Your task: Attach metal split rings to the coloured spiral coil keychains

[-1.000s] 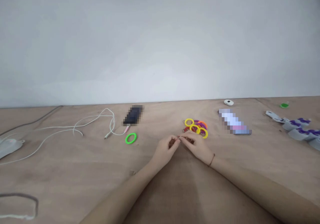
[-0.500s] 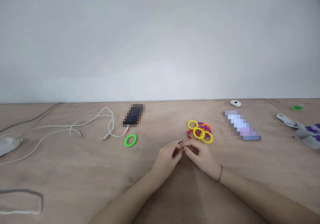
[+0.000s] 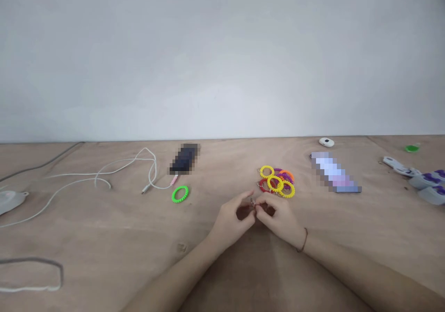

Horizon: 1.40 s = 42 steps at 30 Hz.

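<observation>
A small metal ring (image 3: 253, 202), looking like a key ring, sits in the pinch of my right hand (image 3: 280, 217), between thumb and forefinger. On its other side my left hand (image 3: 232, 217) curves round with thumb and forefinger apart; the thumb tip is close to the right hand's fingertips. Just beyond the hands lies a pile of coiled wrist bands: yellow (image 3: 275, 183), red (image 3: 264, 186), purple and orange (image 3: 287, 175), some with metal rings. Alone to the left lies a green coiled band (image 3: 180, 194).
A dark phone (image 3: 185, 158) with a white cable (image 3: 153, 163) lies at the back left. Another phone (image 3: 335, 173) and a small white case (image 3: 326, 142) are at the right. Farther right are purple-and-white containers (image 3: 429, 182) and a green item (image 3: 412, 149). A wall stands behind the table.
My left forefinger has lifted away from the metal ring, widening the gap to the thumb. The right hand keeps its pinch. The whole view has shifted slightly.
</observation>
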Each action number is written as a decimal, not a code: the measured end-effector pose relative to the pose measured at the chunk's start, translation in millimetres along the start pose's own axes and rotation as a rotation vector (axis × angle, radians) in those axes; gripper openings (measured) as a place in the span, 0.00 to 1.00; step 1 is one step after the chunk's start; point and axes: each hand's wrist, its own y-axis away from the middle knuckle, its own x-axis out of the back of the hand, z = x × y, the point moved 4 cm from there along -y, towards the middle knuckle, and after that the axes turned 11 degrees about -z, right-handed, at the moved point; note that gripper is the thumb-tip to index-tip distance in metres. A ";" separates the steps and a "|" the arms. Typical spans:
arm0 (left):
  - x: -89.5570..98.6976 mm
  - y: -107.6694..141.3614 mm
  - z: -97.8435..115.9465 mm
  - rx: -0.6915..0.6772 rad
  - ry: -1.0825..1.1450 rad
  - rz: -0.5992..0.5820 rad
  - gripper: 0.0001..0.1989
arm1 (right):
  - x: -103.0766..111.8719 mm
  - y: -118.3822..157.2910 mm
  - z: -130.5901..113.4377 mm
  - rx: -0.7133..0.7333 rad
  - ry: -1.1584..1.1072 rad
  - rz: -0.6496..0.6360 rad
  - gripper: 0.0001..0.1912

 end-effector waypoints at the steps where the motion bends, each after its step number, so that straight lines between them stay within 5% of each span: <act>1: -0.3 -0.3 -0.1 0.023 0.048 -0.006 0.19 | 1.3 0.3 -1.6 0.015 0.022 0.011 0.04; 7: 1.6 -0.8 -2.7 0.117 0.109 0.097 0.12 | 2.7 4.4 -7.6 0.110 0.055 0.030 0.05; 12: -5.5 2.9 2.4 0.070 0.100 0.141 0.10 | -0.1 15.2 -14.3 0.170 0.060 0.036 0.05; 20: -28.9 22.8 14.4 0.008 0.365 0.034 0.19 | 8.2 44.1 -29.3 0.370 0.392 0.117 0.05; 27: -36.9 34.6 28.5 -0.025 0.298 0.028 0.20 | 9.4 57.4 -37.6 0.429 0.635 0.137 0.07; 37: -28.9 31.1 31.2 -0.060 0.275 0.142 0.17 | 6.4 46.3 -43.2 0.440 0.768 0.187 0.10; 42: -2.2 31.0 20.5 0.022 0.306 0.321 0.16 | -9.4 16.4 -55.8 0.469 0.805 0.136 0.13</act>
